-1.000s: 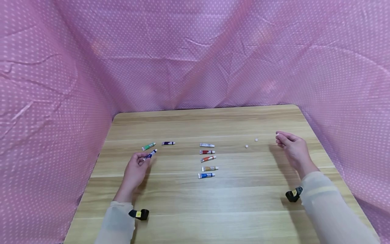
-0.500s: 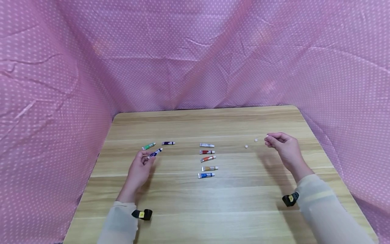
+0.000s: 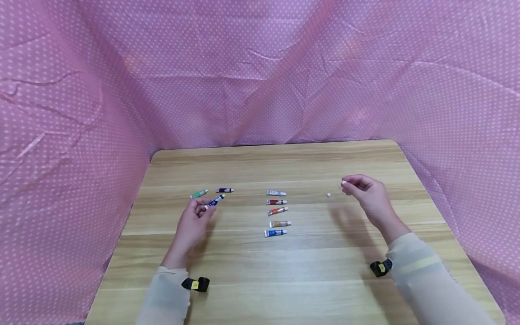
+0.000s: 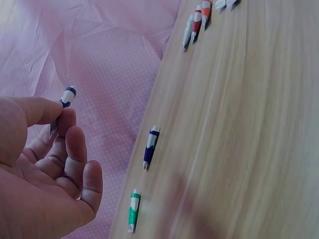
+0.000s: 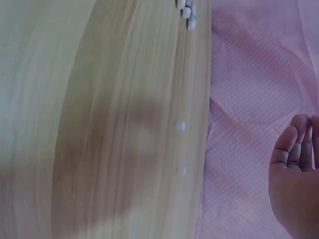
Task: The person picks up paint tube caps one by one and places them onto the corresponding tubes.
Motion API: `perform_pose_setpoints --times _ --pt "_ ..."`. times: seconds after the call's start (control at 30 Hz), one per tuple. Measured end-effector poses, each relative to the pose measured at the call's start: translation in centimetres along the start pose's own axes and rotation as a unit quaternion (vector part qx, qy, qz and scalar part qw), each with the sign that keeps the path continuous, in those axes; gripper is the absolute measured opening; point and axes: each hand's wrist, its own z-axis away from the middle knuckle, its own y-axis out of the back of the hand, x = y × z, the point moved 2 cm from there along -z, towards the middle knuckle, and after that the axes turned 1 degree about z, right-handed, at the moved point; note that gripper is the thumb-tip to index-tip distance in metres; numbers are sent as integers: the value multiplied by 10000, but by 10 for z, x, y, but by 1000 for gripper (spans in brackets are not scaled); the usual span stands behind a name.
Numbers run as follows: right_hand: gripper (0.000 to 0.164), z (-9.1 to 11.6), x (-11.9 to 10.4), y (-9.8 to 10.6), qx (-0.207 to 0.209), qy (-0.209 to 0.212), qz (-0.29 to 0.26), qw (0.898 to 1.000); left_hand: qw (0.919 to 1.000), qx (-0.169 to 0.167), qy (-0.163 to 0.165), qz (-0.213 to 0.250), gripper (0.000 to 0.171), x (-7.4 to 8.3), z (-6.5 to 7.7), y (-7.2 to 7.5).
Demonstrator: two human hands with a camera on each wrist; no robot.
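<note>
In the head view my left hand (image 3: 192,223) pinches a blue-violet paint tube (image 3: 215,201) between thumb and fingertips, its nozzle end tilted up to the right. The left wrist view shows this paint tube (image 4: 67,96) under the thumb, with the other fingers loosely curled below. My right hand (image 3: 373,201) pinches a small white cap (image 3: 344,183) over the table's right part. One white cap (image 3: 328,195) lies on the wood to its left. A second loose white cap (image 5: 181,171) shows in the right wrist view; the fingers partly cover it in the head view.
Near my left hand lie a green tube (image 3: 199,194) and a dark purple tube (image 3: 225,190). A column at mid-table (image 3: 308,271) holds a white tube (image 3: 276,193), red tube (image 3: 276,202), orange tube (image 3: 278,211), ochre tube (image 3: 280,224) and blue tube (image 3: 275,233). Pink dotted cloth (image 3: 260,90) surrounds it.
My right hand has moved left with the white cap, now overlapping a loose cap. My left hand has carried the blue-violet paint tube right and slightly away from me. The lying tubes stay put.
</note>
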Motion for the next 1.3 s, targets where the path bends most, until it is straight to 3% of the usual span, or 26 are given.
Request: perform_pose_setpoints --times 0.17,0.43,0.83,1.3 --pt "12 5 0 -11 -95 -115 326 9994 9999 -92 -62 103 32 4 0 -7" --pt "31 14 2 -33 -349 -216 915 9950 9992 -323 -221 -9 30 14 1 -24" --pt "24 18 -1 -59 -433 -22 1507 9876 9979 -427 -491 45 28 25 1 -45" --pt "17 24 -9 -93 -851 220 1422 9859 9969 -744 -217 146 26 38 8 -78"
